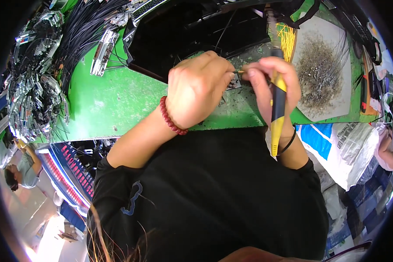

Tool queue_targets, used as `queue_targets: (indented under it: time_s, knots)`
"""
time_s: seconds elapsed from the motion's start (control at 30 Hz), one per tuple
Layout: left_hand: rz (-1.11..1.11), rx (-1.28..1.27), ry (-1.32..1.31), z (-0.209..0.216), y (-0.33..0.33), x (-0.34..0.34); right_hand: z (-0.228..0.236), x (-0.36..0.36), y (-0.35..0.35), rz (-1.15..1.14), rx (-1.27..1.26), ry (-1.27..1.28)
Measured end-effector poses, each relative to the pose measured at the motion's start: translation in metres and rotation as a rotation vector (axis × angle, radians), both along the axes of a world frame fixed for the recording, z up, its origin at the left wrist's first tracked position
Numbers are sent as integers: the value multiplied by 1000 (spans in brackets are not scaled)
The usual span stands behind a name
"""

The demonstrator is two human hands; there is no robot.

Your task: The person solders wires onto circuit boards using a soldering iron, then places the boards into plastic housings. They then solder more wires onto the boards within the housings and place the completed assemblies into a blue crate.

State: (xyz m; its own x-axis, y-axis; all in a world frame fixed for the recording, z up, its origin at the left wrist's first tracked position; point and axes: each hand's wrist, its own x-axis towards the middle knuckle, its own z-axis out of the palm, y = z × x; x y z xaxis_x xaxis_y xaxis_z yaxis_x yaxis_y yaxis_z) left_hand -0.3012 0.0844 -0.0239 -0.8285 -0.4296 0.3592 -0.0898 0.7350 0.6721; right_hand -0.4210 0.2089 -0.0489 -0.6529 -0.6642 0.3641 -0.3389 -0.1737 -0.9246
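Note:
My right hand [263, 94] grips a yellow-and-black soldering iron [277, 109], its dark end pointing away from me. The thumb and forefinger of that hand also pinch a tiny yellowish piece [240, 71]. Close on its left, my left hand [198, 85] is closed, thumb and forefinger meeting at the other end of the same piece; its remaining fingers are hidden. Just below the fingertips lies a small light-coloured part [234, 83], partly covered. Behind both hands sits a large glossy black housing [174, 39].
Bundled black wires [81, 30] and clear shiny parts [35, 94] crowd the left of the green table [118, 100]. One clear strip [103, 52] lies apart. Yellow strands [287, 41] and a debris-strewn grey board [312, 109] are at right. A white sack [349, 148] hangs below; another person [26, 168] is far left.

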Motion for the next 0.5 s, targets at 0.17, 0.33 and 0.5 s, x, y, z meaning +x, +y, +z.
queue_targets:
  time_s: [0.17, 0.33, 0.5]
  knots:
    - [8, -19, -9, -2, -1, 2, -3, -1, 9, -5, -23, 194]
    - [15, -51, 18, -5, -1, 3, -6, 1, 5, -3, -52, 186]
    - [-13, -48, 15, -4, 0, 2, -1, 0, 5, 67, 15, 14]
